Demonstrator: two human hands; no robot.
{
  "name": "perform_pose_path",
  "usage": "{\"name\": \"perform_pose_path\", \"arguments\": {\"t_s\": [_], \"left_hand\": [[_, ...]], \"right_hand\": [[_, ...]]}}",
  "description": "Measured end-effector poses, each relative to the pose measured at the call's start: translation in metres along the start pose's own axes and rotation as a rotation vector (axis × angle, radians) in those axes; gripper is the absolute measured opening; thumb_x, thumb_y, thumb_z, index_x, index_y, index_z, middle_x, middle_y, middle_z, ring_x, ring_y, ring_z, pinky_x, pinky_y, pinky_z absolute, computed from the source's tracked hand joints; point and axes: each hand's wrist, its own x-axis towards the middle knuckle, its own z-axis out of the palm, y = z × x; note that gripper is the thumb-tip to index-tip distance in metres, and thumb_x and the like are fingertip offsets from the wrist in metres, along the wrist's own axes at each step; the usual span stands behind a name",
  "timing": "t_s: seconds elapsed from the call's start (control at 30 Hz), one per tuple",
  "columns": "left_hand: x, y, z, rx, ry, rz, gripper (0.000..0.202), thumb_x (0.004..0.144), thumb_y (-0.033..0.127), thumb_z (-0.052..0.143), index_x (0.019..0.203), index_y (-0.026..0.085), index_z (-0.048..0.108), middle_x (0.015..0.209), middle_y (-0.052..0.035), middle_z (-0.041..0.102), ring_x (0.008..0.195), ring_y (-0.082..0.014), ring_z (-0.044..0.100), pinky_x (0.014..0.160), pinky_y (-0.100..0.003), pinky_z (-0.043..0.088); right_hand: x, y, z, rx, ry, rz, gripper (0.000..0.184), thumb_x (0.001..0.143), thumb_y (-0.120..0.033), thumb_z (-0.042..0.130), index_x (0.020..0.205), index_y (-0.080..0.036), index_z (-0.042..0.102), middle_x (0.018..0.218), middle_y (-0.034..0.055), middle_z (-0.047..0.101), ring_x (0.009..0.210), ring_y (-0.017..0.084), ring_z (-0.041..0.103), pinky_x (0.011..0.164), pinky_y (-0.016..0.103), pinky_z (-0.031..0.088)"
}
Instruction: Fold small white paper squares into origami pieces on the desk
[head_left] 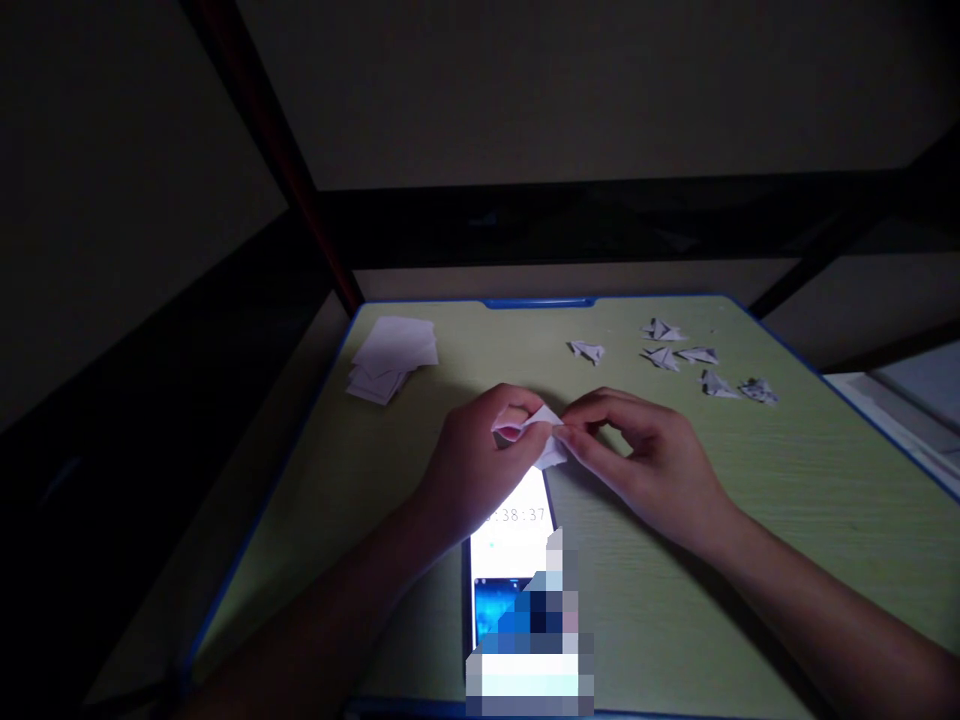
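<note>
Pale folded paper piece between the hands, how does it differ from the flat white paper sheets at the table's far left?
The pale folded paper piece shows angled faces, whereas the flat white paper sheets lie level. The piece is pinched between the left hand and right hand, while the sheets rest untouched, overlapping, on the pale green table. Both are light-coloured paper.

left hand (pixel 480 450): bare | right hand (pixel 660 460): bare | left forearm (pixel 345 595): bare, shadowed | right forearm (pixel 817 595): bare, narrowing toward wrist
</note>
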Motion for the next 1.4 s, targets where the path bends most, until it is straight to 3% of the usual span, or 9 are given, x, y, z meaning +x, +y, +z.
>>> {"name": "perform_pose_path", "arguments": {"t_s": [0.13,0.23,0.33,0.73,0.83,1.0,1.1,1.27,1.4], "left_hand": [[0.000,-0.001,-0.002,0.087,-0.026,0.072,0.008,0.079,0.019,0.057,0.084,0.016,0.062,0.078,-0.0022,0.068,0.073,-0.0124,0.062,0.067,-0.023,0.049],[0.000,-0.002,-0.003,0.142,-0.066,0.096,0.008,0.080,0.019,0.055,0.079,0.016,0.063,0.073,-0.0014,0.066,0.067,-0.0110,0.059,0.062,-0.022,0.047],[0.001,-0.004,-0.004,0.164,-0.085,0.084,0.010,0.081,0.020,0.055,0.078,0.016,0.063,0.071,-0.0014,0.065,0.064,-0.0111,0.058,0.057,-0.021,0.045],[0.005,-0.009,-0.007,0.095,-0.038,0.003,0.014,0.081,0.024,0.055,0.087,0.016,0.065,0.080,-0.0051,0.067,0.071,-0.0145,0.061,0.062,-0.025,0.048],[0.005,-0.011,-0.008,0.082,0.011,-0.006,0.019,0.083,0.026,0.053,0.097,0.018,0.062,0.087,-0.0052,0.066,0.075,-0.0147,0.061,0.065,-0.026,0.049],[0.007,-0.015,-0.009,0.036,0.016,-0.020,0.016,0.086,0.028,0.049,0.094,0.017,0.059,0.082,-0.0030,0.063,0.072,-0.0137,0.060,0.064,-0.025,0.048],[0.008,-0.016,-0.009,0.036,0.014,-0.019,0.016,0.086,0.027,0.048,0.093,0.017,0.058,0.082,-0.0030,0.062,0.072,-0.0134,0.059,0.064,-0.025,0.048],[0.008,-0.014,-0.011,-0.001,0.035,-0.028,0.014,0.086,0.026,0.048,0.092,0.017,0.057,0.080,-0.0024,0.061,0.070,-0.0125,0.059,0.062,-0.023,0.046],[0.010,-0.013,-0.012,-0.035,0.044,-0.014,0.013,0.085,0.024,0.049,0.090,0.016,0.057,0.076,-0.0015,0.060,0.067,-0.0115,0.058,0.059,-0.022,0.045]], "right_hand": [[-0.001,0.002,0.001,-0.055,0.020,-0.070,0.006,0.079,-0.021,0.058,0.075,-0.017,0.062,0.069,0.0017,0.060,0.064,0.014,0.055,0.058,0.028,0.043],[-0.003,0.003,0.003,-0.091,0.003,-0.099,0.005,0.079,-0.020,0.057,0.077,-0.017,0.061,0.071,0.0019,0.059,0.064,0.014,0.054,0.057,0.028,0.042],[-0.003,0.005,0.005,-0.109,-0.010,-0.094,0.006,0.080,-0.020,0.056,0.078,-0.018,0.061,0.071,0.0018,0.059,0.065,0.014,0.054,0.058,0.029,0.042],[-0.001,0.010,0.006,-0.155,0.017,-0.091,0.004,0.080,-0.019,0.055,0.079,-0.019,0.058,0.071,0.0014,0.060,0.066,0.014,0.056,0.061,0.029,0.045],[0.006,0.021,-0.001,-0.351,0.030,-0.114,0.007,0.081,-0.020,0.053,0.081,-0.017,0.060,0.075,0.0047,0.063,0.069,0.017,0.057,0.065,0.031,0.046],[0.020,0.035,-0.011,-0.791,-0.005,-0.072,0.015,0.080,-0.020,0.051,0.085,-0.015,0.064,0.079,0.0102,0.064,0.075,0.025,0.057,0.065,0.038,0.045],[0.019,0.032,-0.012,-0.751,-0.131,-0.109,0.020,0.080,-0.027,0.052,0.091,-0.016,0.065,0.082,0.0098,0.064,0.080,0.025,0.057,0.070,0.038,0.046],[0.015,0.030,-0.019,-0.630,-0.169,-0.109,0.042,0.074,-0.041,0.060,0.108,-0.017,0.061,0.098,0.0115,0.060,0.089,0.027,0.055,0.079,0.044,0.045],[0.015,0.028,-0.027,-0.560,-0.277,-0.091,0.052,0.072,-0.046,0.062,0.116,-0.018,0.057,0.109,0.0122,0.057,0.097,0.028,0.054,0.086,0.046,0.043]]}}
